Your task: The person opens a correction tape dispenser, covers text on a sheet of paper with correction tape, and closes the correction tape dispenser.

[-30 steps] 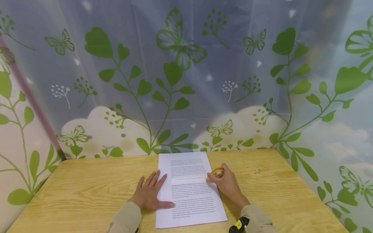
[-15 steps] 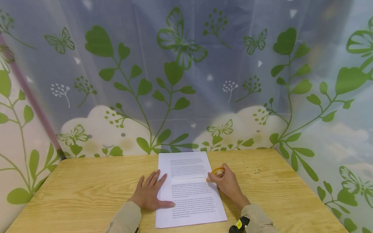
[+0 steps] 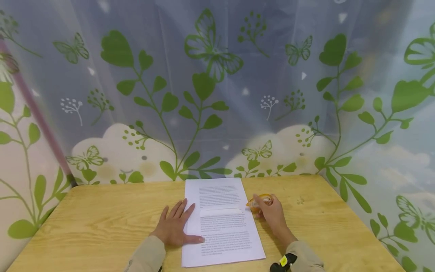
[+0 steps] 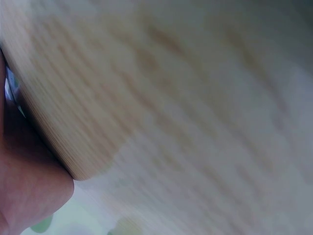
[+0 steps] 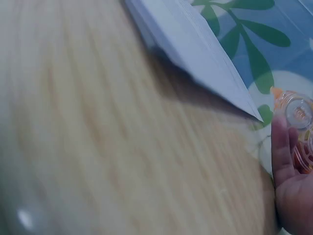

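Note:
A stack of printed paper [image 3: 224, 247] lies on the wooden table, with a white band [image 3: 222, 211] across the text at mid-page. My left hand [image 3: 175, 226] rests spread on the stack's left edge, thumb and fingertips over the margin; its wrist view shows mostly table and part of the hand [image 4: 34, 191]. Just past the right edge of the page, my right hand [image 3: 273, 215] holds an orange, see-through correction tape dispenser [image 3: 263, 200], its tip pointing left at the paper. In the right wrist view, round reels show inside the correction tape [image 5: 298, 112].
The wooden table [image 3: 102, 215] reaches back to a curtain [image 3: 238, 113] printed with green leaves and butterflies. A dark strap with a yellow label [image 3: 283, 261] sits at my right wrist.
My right hand has moved right with the correction tape, whose tip has left the end of the white band for the page's right edge. My left hand stays put.

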### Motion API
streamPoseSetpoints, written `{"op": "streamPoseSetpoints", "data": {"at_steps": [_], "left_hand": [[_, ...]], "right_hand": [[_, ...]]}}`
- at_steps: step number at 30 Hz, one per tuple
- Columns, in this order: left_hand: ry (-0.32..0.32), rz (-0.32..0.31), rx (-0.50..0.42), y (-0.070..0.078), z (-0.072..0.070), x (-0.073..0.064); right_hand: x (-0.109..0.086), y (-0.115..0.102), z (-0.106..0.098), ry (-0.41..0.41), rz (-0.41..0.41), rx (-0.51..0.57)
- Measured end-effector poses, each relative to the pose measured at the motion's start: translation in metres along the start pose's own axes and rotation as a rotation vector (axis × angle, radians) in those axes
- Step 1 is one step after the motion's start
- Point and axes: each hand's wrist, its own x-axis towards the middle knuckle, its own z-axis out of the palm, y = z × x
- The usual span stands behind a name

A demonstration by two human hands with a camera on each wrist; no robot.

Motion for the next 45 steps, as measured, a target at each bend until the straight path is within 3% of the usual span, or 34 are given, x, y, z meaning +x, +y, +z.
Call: {"op": "streamPoseSetpoints", "data": {"at_steps": [3,12,16,21,27,30,33,36,45], "left_hand": [[-0.012,-0.01,0.005,0.003,-0.004,-0.001],[-0.047,-0.033,0.011,0.009,-0.013,-0.004],[-0.04,-0.031,0.009,0.004,-0.005,-0.001],[0.002,-0.03,0.016,-0.005,0.009,0.004],[0.008,-0.026,0.03,-0.008,0.013,0.007],[-0.017,-0.026,0.022,0.002,0.0,0.001],[-0.038,-0.027,0.012,0.009,-0.011,-0.004],[-0.036,-0.023,-0.002,0.01,-0.013,-0.005],[-0.016,-0.015,-0.003,0.005,-0.009,-0.004]], "right_hand": [[-0.001,-0.002,-0.004,0.015,0.023,0.105],[-0.006,-0.006,-0.008,0.04,0.093,0.232],[-0.01,-0.01,-0.006,0.088,0.113,0.339],[-0.018,-0.02,0.01,0.099,0.102,0.393],[-0.031,-0.034,0.045,0.05,0.079,0.235],[-0.037,-0.037,0.063,0.0,0.054,0.148],[-0.041,-0.036,0.082,-0.062,0.035,0.125],[-0.043,-0.036,0.099,-0.105,0.018,0.114],[-0.045,-0.031,0.132,-0.085,-0.04,-0.034]]}}
